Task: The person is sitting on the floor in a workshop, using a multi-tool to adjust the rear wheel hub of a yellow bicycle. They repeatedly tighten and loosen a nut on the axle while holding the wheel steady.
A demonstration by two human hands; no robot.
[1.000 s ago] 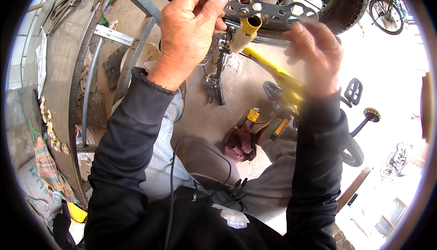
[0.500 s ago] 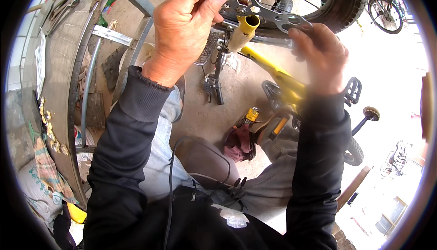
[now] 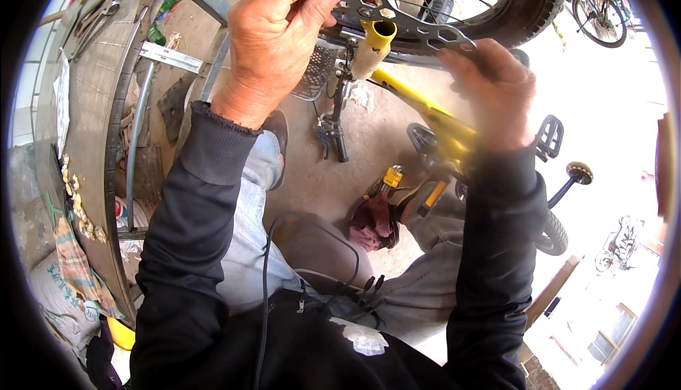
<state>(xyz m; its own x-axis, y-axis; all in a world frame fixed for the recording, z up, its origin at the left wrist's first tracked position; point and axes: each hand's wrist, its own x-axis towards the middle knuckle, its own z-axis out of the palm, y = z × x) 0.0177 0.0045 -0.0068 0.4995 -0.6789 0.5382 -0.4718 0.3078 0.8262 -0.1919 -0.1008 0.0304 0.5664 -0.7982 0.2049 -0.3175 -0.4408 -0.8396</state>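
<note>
Both my hands hold a flat, dark metal multi-hole spanner (image 3: 410, 29) across the yellow bicycle at the top of the view. My left hand (image 3: 273, 35) pinches its left end between thumb and fingers. My right hand (image 3: 496, 92), partly blurred, grips the far right end. The spanner's left part lies over the hub area of a wheel with a black tyre (image 3: 528, 14); whether a hole sits fully on the nut there, I cannot tell. Just below stands the open end of a yellow tube (image 3: 376, 49), and the yellow frame (image 3: 433, 114) runs down to the right.
A metal-edged workbench (image 3: 92, 127) with tools lines the left side. Handlebar parts (image 3: 333, 131) hang below the tube. A yellow-handled tool (image 3: 390, 177) and a dark red cloth (image 3: 372, 223) are between my legs. Pedals (image 3: 550, 138) stick out at right; another bicycle (image 3: 599, 17) stands beyond.
Both hands and the spanner have shifted slightly left, and the spanner's right end sits a little lower. Both hands keep their grip.
</note>
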